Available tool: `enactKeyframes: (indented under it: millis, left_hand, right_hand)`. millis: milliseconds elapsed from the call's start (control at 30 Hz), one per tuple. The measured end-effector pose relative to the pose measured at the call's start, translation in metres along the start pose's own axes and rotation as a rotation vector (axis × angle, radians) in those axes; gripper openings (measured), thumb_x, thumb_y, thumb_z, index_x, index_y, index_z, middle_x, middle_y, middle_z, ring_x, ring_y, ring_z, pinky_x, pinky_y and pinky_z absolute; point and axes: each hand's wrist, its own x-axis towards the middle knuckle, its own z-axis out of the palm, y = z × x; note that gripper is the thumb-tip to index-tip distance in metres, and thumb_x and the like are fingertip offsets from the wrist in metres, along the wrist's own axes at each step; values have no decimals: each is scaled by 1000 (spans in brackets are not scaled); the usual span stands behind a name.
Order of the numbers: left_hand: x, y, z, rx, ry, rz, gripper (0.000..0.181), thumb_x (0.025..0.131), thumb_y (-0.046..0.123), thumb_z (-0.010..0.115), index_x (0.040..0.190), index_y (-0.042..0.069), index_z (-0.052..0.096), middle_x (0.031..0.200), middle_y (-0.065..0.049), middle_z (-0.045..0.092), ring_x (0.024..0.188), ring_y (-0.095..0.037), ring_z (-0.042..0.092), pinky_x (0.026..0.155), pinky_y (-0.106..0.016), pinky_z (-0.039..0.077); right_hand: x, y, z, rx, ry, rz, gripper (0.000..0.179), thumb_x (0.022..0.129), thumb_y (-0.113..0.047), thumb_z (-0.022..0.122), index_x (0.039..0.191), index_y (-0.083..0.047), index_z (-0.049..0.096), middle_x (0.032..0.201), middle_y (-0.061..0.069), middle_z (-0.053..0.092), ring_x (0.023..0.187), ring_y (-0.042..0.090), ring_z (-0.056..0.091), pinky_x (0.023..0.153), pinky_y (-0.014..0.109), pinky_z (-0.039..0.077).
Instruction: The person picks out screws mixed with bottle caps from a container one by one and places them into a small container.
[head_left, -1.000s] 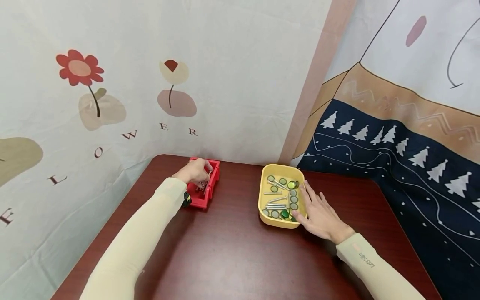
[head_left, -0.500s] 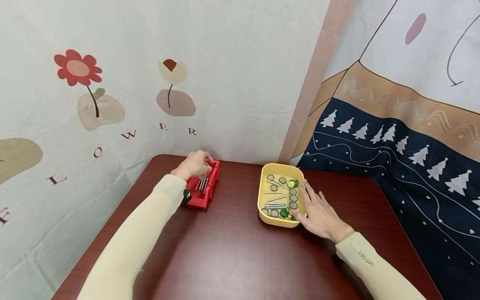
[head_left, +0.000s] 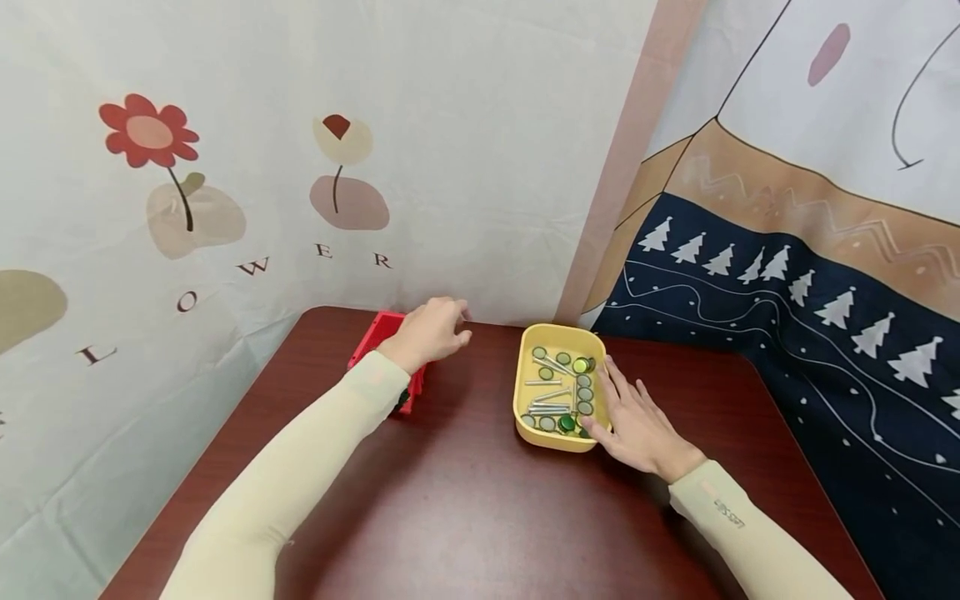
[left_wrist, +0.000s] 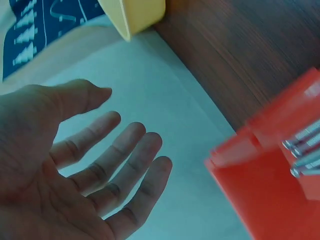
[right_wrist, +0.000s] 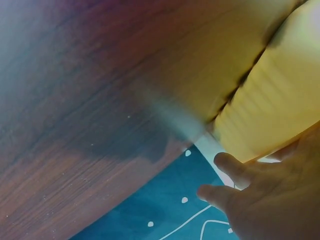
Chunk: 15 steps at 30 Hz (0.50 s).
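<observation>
My left hand [head_left: 432,333] is in the air just right of the red bin [head_left: 367,343], its fingers loosely bent. In the left wrist view nothing lies between its thumb and fingers. Silver pins with heads [left_wrist: 305,145], perhaps bolts or nails, lie in the red bin; my forearm covers much of it in the head view. My right hand [head_left: 645,429] rests with spread fingers on the right rim of the yellow box [head_left: 551,439]. Inside that box are several similar silver pins [head_left: 550,409] and several bottle caps, among them a green bottle cap [head_left: 567,423].
Both containers stand toward the back of a dark red-brown table [head_left: 465,517]. A pale printed cloth [head_left: 465,167] hangs behind its back edge. On the right hangs a navy cloth [head_left: 720,300] with white trees.
My left hand has risen out of the red bin and moved right, past its right side. Silver pins showed in the bin as it lifted. The right hand has stayed at the yellow box.
</observation>
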Motion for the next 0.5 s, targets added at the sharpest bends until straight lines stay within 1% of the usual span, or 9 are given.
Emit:
enactKeyframes:
  millis: [133,267,367,500]
  left_hand:
    - [6,22,9,66,-4,101,34,109,26,81,138,10,77,133,-12,79,119,-30,77,105,-50,68]
    - [13,43,21,119,-24,181,35,108,30,82,139,13,78,134,-9,78,119,-28,77,105,-48,68]
    - [18,57,29,153,-51,225,38,108,32,84,141,15,77,134,-9,78,122,-29,78,105,-50,67]
    - [22,76,39,211,-98,263,44,108,36,84,147,17,76,135,-8,77,125,-30,78,104,-54,67]
  right_hand:
    - [0,0,-2,0,2,-3,100,117,-58,60,186,-1,15,197,23,9,176,52,34,141,80,24]
    - [0,1,-2,-7,4,-4,101,116,-59,60,186,-1,15,197,22,9,176,51,34,141,79,24]
    - [1,2,-1,-9,1,-2,101,116,-59,60,186,-2,15,197,22,9,177,51,33,141,79,24]
    - [1,2,0,-4,-9,8,101,116,-60,60,186,-3,15,197,22,8,177,51,32,141,79,23]
